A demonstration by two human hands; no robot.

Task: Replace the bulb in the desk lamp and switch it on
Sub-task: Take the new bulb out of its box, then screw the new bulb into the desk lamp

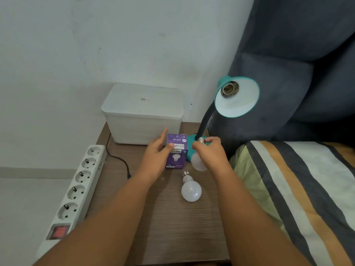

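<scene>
A teal desk lamp (237,96) stands at the back right of the wooden bedside table (172,227). Its shade tilts towards me and its socket (230,89) is empty. My right hand (211,152) holds a white bulb (197,162) with its metal screw base pointing up, in front of the lamp base. My left hand (157,156) rests against the left side of an upright purple bulb box (177,152), thumb on its front and fingers spread. A second white bulb (191,189) lies loose on the table, nearer to me.
A white lidded storage box (143,114) sits against the wall behind the purple box. A white power strip (75,191) with a red switch runs along the table's left edge, with a black cord (119,160) beside it. A striped bed (297,189) and dark headboard fill the right.
</scene>
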